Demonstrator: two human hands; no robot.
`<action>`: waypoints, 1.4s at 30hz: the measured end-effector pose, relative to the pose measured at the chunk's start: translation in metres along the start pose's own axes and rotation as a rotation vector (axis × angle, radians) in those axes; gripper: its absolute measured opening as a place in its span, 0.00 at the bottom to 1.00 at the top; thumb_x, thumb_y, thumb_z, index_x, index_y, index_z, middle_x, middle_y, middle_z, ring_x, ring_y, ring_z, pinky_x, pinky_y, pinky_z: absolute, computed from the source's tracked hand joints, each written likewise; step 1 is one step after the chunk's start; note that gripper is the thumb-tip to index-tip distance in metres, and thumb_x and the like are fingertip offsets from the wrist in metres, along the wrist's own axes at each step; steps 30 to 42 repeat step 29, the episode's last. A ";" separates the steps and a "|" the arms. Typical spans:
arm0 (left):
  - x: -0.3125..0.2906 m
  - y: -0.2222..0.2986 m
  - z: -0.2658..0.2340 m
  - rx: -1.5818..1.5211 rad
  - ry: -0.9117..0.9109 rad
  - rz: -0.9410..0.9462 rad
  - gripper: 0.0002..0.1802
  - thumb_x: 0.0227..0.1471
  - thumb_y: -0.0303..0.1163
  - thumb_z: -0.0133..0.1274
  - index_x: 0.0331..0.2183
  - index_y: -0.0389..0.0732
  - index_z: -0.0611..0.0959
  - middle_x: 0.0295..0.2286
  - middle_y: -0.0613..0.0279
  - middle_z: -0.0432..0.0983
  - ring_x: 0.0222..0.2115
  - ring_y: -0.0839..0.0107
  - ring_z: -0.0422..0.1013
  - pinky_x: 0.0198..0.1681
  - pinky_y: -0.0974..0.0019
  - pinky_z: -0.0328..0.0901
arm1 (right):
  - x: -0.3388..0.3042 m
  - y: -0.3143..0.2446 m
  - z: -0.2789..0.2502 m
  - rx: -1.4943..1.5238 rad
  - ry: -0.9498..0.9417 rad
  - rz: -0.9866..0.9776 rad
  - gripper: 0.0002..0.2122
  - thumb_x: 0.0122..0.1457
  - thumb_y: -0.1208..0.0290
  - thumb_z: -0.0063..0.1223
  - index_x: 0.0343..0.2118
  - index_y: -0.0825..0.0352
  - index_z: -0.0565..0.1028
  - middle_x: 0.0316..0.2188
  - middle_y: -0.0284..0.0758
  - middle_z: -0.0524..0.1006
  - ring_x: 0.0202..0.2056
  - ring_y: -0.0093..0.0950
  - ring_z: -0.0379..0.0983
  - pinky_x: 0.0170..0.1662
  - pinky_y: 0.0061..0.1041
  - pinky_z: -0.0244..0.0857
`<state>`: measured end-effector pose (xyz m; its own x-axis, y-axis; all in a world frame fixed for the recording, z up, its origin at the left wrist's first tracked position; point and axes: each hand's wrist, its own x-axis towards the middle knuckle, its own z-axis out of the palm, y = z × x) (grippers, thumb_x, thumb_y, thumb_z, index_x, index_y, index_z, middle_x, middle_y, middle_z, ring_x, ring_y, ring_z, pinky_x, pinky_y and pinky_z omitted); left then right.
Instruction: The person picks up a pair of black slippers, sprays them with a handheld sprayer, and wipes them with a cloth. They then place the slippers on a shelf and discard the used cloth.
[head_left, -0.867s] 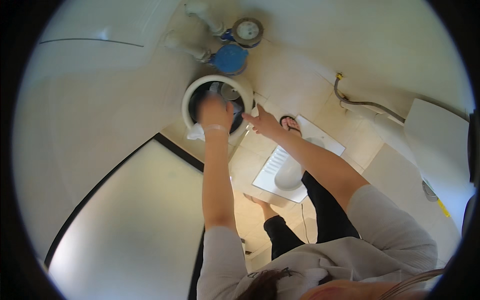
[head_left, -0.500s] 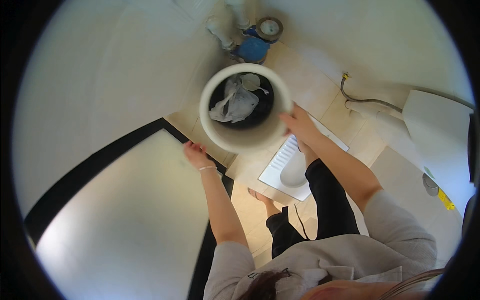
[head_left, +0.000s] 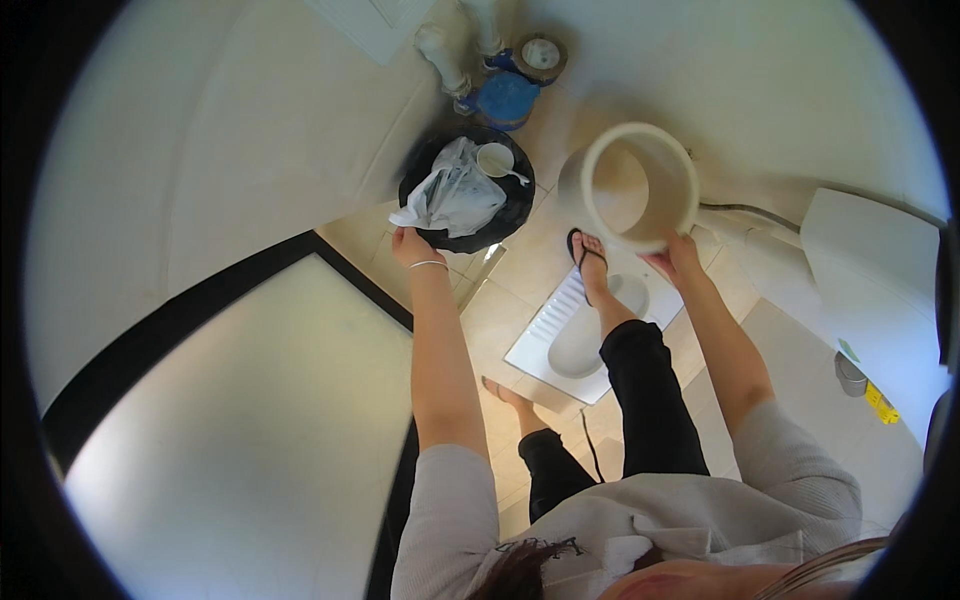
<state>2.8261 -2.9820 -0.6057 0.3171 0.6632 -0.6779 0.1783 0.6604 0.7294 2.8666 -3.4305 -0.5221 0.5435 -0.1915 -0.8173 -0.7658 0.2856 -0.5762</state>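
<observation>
In my right hand (head_left: 678, 260), fingers closed on its near rim, is a round white trash bin shell (head_left: 678, 190), tilted, with a pale inside. To its left is a round black garbage bag (head_left: 515, 215), full and apart from the shell. On top of it lie a crumpled white plastic bag (head_left: 465, 200) and a small white cup (head_left: 495, 159) with a white spoon-like piece. My left hand (head_left: 410, 247) is closed at the black bag's near left edge, right beside the white bag's corner. Its fingertips are partly hidden.
A white squat toilet (head_left: 530, 352) is set in the tiled floor under my right foot. White pipes (head_left: 440, 60) and a blue round lid (head_left: 506, 98) stand in the far corner. A frosted panel with a black frame (head_left: 360, 285) is at left, a white fixture (head_left: 870, 260) with a hose at right.
The white bin shell has come off the black bag and moved right with my right hand. My left hand has moved up to the bag's edge and closed there.
</observation>
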 end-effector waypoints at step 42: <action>-0.282 0.087 -0.098 0.840 -0.172 0.920 0.11 0.56 0.32 0.55 0.38 0.36 0.81 0.35 0.45 0.75 0.37 0.60 0.72 0.42 0.65 0.66 | -0.212 -0.124 0.206 -0.167 -0.791 -0.432 0.15 0.56 0.71 0.59 0.45 0.71 0.76 0.37 0.34 0.80 0.38 0.26 0.76 0.45 0.24 0.68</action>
